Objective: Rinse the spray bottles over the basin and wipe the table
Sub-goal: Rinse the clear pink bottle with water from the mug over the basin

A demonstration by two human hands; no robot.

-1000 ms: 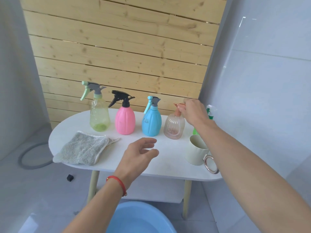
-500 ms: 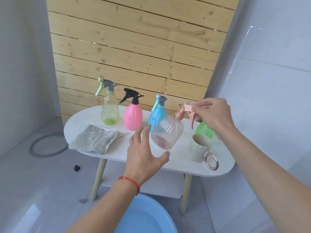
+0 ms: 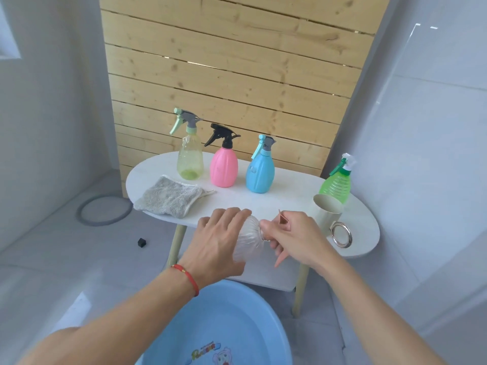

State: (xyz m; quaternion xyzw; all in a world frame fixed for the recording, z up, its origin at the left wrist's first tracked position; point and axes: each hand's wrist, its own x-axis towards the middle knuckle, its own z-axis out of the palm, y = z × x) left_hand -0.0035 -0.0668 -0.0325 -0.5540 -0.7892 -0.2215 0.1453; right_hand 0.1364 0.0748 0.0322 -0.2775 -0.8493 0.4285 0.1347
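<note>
step: unscrew head | left hand (image 3: 218, 246) wraps clear bottle (image 3: 249, 239); right hand (image 3: 295, 239) pinches its head | we twist over basin (image 3: 226, 325), bottle steady

My left hand (image 3: 220, 246) is curled sideways around the clear ribbed bottle (image 3: 249, 239), thumb low, fingers over its top. Just right of it, my right hand (image 3: 295, 239) grips the bottle's neck. Both forearms reach forward, converging, a red cord (image 3: 187, 275) round my left wrist.
</note>
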